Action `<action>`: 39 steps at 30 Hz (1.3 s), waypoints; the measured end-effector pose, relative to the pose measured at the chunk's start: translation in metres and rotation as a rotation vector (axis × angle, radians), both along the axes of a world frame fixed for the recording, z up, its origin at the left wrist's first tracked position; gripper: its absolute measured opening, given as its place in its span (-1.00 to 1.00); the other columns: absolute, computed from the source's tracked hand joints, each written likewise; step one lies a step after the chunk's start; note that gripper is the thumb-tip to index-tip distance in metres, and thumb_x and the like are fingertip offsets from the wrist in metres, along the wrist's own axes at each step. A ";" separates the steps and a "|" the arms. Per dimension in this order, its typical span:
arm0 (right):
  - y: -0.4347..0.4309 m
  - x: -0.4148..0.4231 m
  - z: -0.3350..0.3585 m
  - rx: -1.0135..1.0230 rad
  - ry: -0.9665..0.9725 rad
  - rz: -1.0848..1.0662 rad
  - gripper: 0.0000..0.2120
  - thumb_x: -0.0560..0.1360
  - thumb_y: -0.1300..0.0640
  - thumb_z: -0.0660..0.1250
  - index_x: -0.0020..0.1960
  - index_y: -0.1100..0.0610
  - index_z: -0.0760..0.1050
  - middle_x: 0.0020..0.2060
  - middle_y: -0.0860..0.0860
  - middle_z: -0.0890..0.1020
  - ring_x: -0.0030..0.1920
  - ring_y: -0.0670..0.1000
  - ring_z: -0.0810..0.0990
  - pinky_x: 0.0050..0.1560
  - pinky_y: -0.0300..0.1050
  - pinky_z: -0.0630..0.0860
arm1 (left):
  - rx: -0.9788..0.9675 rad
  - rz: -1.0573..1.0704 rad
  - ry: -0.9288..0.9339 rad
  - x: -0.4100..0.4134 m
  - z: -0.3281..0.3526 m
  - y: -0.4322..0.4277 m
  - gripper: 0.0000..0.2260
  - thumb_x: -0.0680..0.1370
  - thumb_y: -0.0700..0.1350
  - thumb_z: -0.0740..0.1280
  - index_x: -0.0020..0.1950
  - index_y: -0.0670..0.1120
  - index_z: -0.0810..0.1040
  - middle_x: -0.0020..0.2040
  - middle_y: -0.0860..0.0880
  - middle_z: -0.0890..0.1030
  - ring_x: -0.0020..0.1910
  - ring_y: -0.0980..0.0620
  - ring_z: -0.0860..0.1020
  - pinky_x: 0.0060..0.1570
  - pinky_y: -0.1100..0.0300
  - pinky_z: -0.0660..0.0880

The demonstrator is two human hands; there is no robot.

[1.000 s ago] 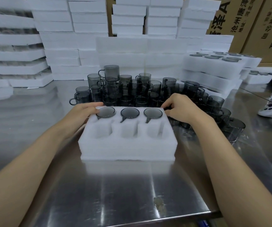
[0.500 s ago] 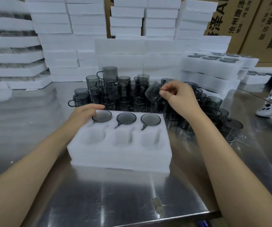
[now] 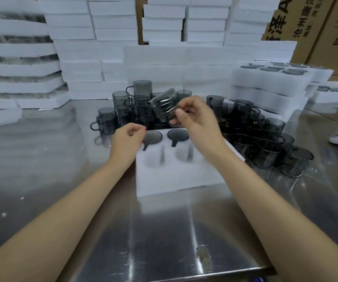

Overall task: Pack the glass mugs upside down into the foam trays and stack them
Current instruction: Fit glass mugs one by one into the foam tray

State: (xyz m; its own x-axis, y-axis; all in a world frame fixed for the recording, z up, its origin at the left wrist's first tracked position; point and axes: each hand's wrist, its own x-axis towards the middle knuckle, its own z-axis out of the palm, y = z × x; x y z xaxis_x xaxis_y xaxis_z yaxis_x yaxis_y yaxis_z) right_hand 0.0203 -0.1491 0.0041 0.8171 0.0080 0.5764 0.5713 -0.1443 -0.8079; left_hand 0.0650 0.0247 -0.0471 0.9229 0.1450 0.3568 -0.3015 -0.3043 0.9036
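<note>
Right hand [image 3: 198, 121] pinch on tilted smoky glass mug [image 3: 163, 107] above foam tray [image 3: 174, 180], left hand [image 3: 127, 139] loosely curled at 10 o'clock corner. Next up, probably: finish flip, drop into empty pocket [image 3: 153, 159].

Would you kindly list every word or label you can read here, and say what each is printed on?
"泽 A": large print, cropped, on the left cardboard box.
"沧州": smaller line beside it; the rest is unclear.
Right cardboard box: characters cropped and blurred, unreadable.
</note>
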 end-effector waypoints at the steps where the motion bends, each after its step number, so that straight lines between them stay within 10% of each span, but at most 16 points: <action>1: 0.004 0.000 -0.003 -0.029 0.003 0.023 -0.81 0.56 0.41 0.22 -0.08 0.14 0.42 -0.18 0.09 0.57 -0.26 -0.01 0.61 -0.07 -0.12 0.57 | -0.005 0.001 0.012 0.001 0.001 0.000 -0.86 0.52 -0.18 0.31 -0.12 0.04 0.60 -0.12 0.09 0.64 -0.07 0.14 0.57 -0.04 0.27 0.46; 9: 0.003 -0.002 -0.006 -0.084 0.070 0.137 -0.88 0.55 0.42 0.23 -0.02 0.25 0.44 -0.13 0.17 0.58 -0.21 0.03 0.59 0.02 0.05 0.55 | 0.079 -0.013 -0.325 -0.011 0.004 0.007 -0.79 0.61 -0.19 0.17 0.10 0.02 0.57 0.02 0.13 0.63 0.10 0.06 0.56 0.14 0.17 0.45; 14: 0.003 -0.004 -0.006 -0.154 0.059 0.179 -0.77 0.55 0.42 0.22 -0.09 0.10 0.44 -0.17 0.00 0.54 -0.22 -0.01 0.55 -0.02 0.01 0.52 | -0.124 -0.350 -0.034 -0.021 0.028 0.001 -0.64 0.69 0.00 0.03 0.02 0.02 0.63 -0.06 0.08 0.71 0.04 0.14 0.63 0.10 0.28 0.46; 20: 0.000 0.000 -0.006 -0.127 -0.025 0.070 -0.73 0.54 0.43 0.20 0.07 0.12 0.50 0.10 0.12 0.52 -0.10 -0.09 0.58 -0.04 -0.22 0.54 | -0.161 -0.535 -0.032 -0.029 0.029 0.011 -0.61 0.49 0.10 0.34 0.26 -0.04 0.52 0.18 -0.02 0.63 0.22 0.01 0.56 0.27 0.11 0.43; 25: 0.000 0.006 -0.014 -0.297 0.090 0.227 -0.57 0.44 0.57 0.20 -0.06 0.06 0.57 -0.11 -0.01 0.65 -0.03 -0.08 0.63 0.04 -0.18 0.54 | 0.070 -0.519 -0.029 -0.033 0.030 0.012 -0.56 0.20 0.17 0.51 0.01 0.08 0.54 -0.12 0.21 0.63 -0.06 0.18 0.60 0.04 0.20 0.51; 29: 0.000 0.007 -0.015 -0.282 0.068 0.227 -0.47 0.40 0.60 0.16 -0.05 0.00 0.57 -0.06 -0.03 0.65 0.07 -0.05 0.63 0.14 -0.13 0.53 | 0.217 -0.573 -0.001 -0.032 0.028 0.020 -0.41 0.13 0.15 0.57 0.03 0.06 0.39 0.02 0.09 0.57 0.05 0.21 0.54 0.13 0.19 0.45; 39: -0.002 0.004 -0.013 -0.301 0.102 0.172 -0.80 0.54 0.31 0.30 -0.01 0.08 0.64 -0.12 -0.03 0.70 -0.05 -0.10 0.65 -0.04 -0.21 0.55 | 0.227 -0.722 0.007 -0.032 0.026 0.025 -0.43 0.18 0.44 0.46 0.06 0.19 0.49 0.07 0.06 0.55 0.14 0.12 0.50 0.15 0.22 0.45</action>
